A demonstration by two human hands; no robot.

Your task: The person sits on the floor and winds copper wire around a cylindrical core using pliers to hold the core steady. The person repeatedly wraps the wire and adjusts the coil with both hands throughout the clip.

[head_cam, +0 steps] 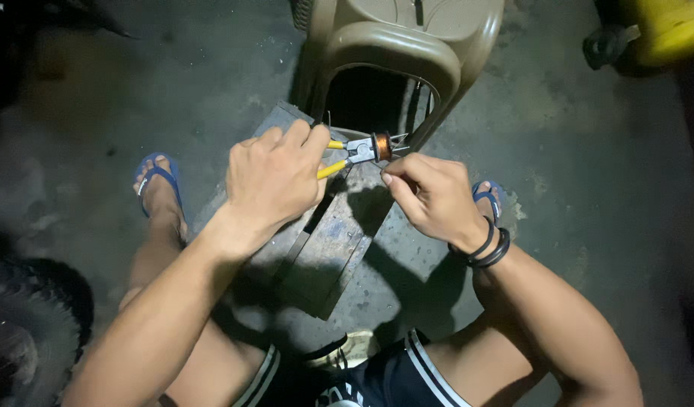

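- left hand [275,177]: clenched round the yellow handles of pliers [352,153], centre of scene.
- pliers: jaws closed on a copper coil [382,146], just far of the right hand.
- right hand [434,197]: fingers pinched at the coil's near edge; black bands [489,249] on its wrist.
- wood block [328,241]: on the floor [588,188] under both hands.
- tan plastic chair [403,45]: far side, behind the coil.
- blue sandals [160,179]: left and right of the block.

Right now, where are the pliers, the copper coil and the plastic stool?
pliers [357,151], head view, on the metal head.
copper coil [382,146], head view, on its wound side.
plastic stool [396,41], head view, on its front rim.
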